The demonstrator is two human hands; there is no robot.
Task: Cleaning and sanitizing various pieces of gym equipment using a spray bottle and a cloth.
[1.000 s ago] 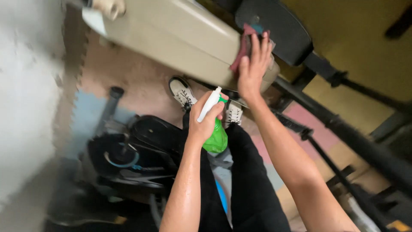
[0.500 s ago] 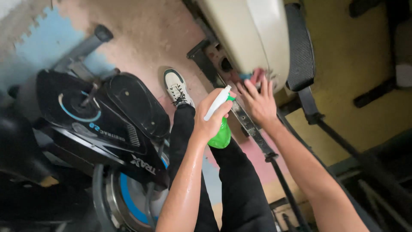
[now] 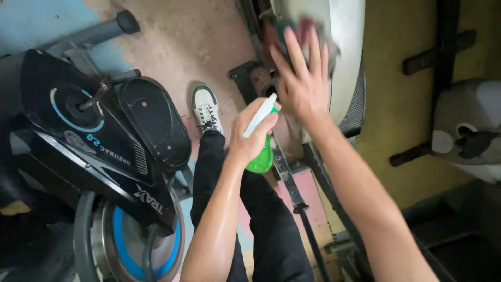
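My left hand grips a green spray bottle with a white nozzle, held in front of my body. My right hand presses flat, fingers spread, on a red and teal cloth against the beige padded surface of a piece of gym equipment. The cloth is mostly hidden under my fingers. Below the hands are my dark trousers and a white shoe.
A black exercise machine with blue rings stands at the left. A black metal frame bar runs down beneath the padded surface. Foam floor tiles in blue, brown, pink and yellow cover the floor. A grey machine part sits at the right.
The view has swung, so the padded surface now sits at the top centre. My right hand has moved with the cloth along the pad. The left hand keeps the bottle.
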